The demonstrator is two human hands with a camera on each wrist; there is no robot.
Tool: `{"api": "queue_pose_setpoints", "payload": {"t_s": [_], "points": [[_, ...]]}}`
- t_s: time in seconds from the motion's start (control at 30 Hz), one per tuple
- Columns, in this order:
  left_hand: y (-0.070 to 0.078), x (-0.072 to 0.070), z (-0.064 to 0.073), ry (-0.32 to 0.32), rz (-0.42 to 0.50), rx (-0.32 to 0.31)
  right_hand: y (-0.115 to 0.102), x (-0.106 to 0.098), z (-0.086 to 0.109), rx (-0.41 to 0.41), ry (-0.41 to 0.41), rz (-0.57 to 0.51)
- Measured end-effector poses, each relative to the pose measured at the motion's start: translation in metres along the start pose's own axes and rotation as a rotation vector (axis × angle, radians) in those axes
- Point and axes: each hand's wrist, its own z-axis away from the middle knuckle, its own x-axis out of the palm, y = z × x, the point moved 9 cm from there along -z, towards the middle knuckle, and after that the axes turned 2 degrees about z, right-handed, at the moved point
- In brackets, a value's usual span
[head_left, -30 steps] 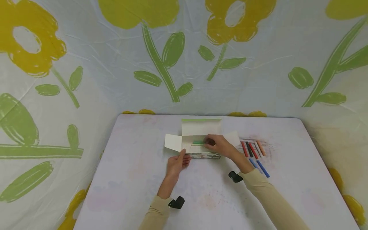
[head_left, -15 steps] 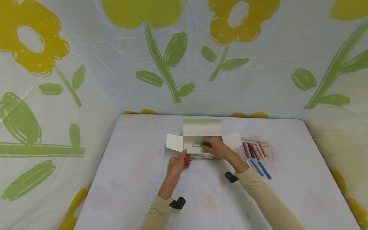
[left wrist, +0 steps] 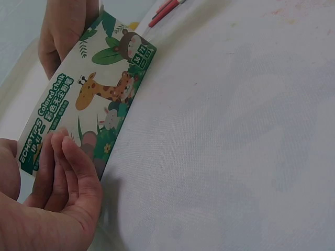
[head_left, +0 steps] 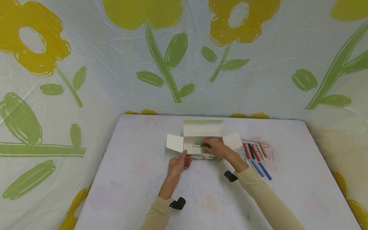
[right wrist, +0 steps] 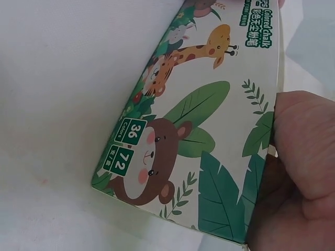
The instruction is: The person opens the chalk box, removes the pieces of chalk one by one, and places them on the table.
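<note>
An open cardboard box of colored chalk (head_left: 203, 156) stands on the table, printed with animals and leaves in both wrist views. My left hand (head_left: 176, 164) holds its near left corner, the thumb at the rim and the fingers (left wrist: 63, 170) against the front panel. My right hand (head_left: 215, 148) reaches inside the box from the right, fingers curled at the right end of a green chalk stick (head_left: 198, 143). Its fingertips are partly hidden. A pale chalk stick (head_left: 196, 146) lies just on the near side of the green one.
Right of the box lie several loose chalk sticks: red ones (head_left: 247, 151), a black one (head_left: 251, 151), an orange one (head_left: 263, 149) and blue ones (head_left: 264, 171). The box's lid (head_left: 203, 128) and side flaps (head_left: 174, 142) are spread outward. A flower-print cloth hangs around the table.
My right hand has come lower into the box with the green chalk and has hardly moved in the last half second. The left hand stays at the box corner. The view has shifted slightly.
</note>
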Motion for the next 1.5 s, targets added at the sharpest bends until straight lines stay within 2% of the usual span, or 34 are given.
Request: {"api": "queue_pose_setpoints", "payload": {"t_s": [0.17, 0.33, 0.53, 0.77, 0.97, 1.1, 1.27, 1.33, 1.43, 1.5], "points": [[-0.019, -0.007, -0.015, 0.014, 0.005, -0.012, -0.001, 0.001, -0.002, -0.013, -0.004, 0.000], [-0.027, -0.009, -0.020, 0.037, 0.024, -0.010, 0.000, 0.003, -0.004, -0.004, -0.035, 0.011], [-0.028, -0.010, -0.022, 0.045, 0.019, 0.002, -0.001, 0.004, -0.006, 0.017, -0.065, 0.024], [-0.027, -0.009, -0.021, 0.041, 0.021, 0.013, -0.008, 0.000, -0.006, -0.026, -0.047, 0.017], [-0.025, -0.008, -0.019, 0.034, 0.018, 0.020, -0.008, 0.003, -0.009, -0.023, -0.060, 0.009], [-0.026, -0.009, -0.019, 0.039, 0.023, 0.015, -0.008, 0.010, -0.015, -0.032, -0.102, 0.103], [-0.029, -0.009, -0.020, 0.045, 0.025, -0.002, -0.013, 0.021, -0.022, -0.098, -0.171, 0.375], [-0.029, -0.009, -0.020, 0.052, 0.021, 0.004, -0.015, 0.023, -0.024, -0.121, -0.178, 0.447], [-0.028, -0.010, -0.021, 0.061, 0.020, 0.009, -0.017, 0.025, -0.027, -0.146, -0.173, 0.478], [-0.027, -0.010, -0.021, 0.062, 0.022, 0.010, -0.015, 0.025, -0.028, -0.132, -0.189, 0.450]]}}
